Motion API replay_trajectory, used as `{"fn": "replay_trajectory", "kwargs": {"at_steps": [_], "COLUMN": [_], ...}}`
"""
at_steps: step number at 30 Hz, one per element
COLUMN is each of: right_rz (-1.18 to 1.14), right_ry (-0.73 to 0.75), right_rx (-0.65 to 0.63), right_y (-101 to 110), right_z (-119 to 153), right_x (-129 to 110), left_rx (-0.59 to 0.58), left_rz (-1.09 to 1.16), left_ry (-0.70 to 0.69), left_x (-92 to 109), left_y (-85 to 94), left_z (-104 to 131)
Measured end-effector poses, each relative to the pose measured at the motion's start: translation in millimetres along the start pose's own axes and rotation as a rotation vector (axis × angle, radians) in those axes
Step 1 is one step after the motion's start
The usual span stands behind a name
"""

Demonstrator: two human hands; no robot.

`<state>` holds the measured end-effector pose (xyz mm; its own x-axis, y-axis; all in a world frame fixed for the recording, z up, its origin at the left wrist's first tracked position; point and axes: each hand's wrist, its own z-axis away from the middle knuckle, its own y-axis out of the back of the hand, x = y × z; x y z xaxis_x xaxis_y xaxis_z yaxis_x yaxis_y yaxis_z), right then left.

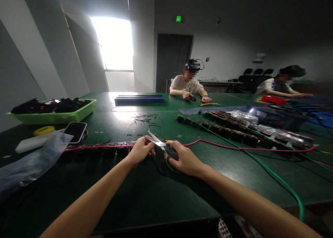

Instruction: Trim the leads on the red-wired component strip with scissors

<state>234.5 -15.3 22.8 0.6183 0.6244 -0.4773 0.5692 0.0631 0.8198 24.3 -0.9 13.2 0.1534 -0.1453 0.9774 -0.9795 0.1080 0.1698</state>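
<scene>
My right hand (182, 158) is closed on the dark handles of a pair of scissors (159, 143). The metal blades are spread and point up and to the left, close against the fingers of my left hand (142, 149). That hand is pinched at the right end of a long dark strip (104, 149) lying on the green table; what its fingertips hold is too small to tell. A red wire (218, 144) runs along the strip, past both hands and on to the right.
A green basket (56, 116) of black parts, a phone (75, 131) and a plastic bag (39, 161) are at left. Black scraps (147, 119) and blue bars (139, 99) lie ahead. More strips (221, 130) and a green wire (275, 177) are right. Two people sit across.
</scene>
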Motion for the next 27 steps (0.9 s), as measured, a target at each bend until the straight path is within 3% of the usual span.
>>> {"fn": "replay_trajectory", "kwargs": {"at_steps": [18,27], "right_rz": [-0.032,0.011], "right_ry": [-0.011,-0.081], "right_rx": [0.034,0.143], "right_y": [-0.8,3.7], "right_z": [-1.0,-2.5], "right_x": [-0.3,3.1], "left_rx": [0.004,0.018], "left_rz": [0.017,0.013], "left_ry": [0.012,0.027], "left_x": [-1.3,-0.7], "left_y": [1.1,0.2], "left_z": [-0.3,0.2]}}
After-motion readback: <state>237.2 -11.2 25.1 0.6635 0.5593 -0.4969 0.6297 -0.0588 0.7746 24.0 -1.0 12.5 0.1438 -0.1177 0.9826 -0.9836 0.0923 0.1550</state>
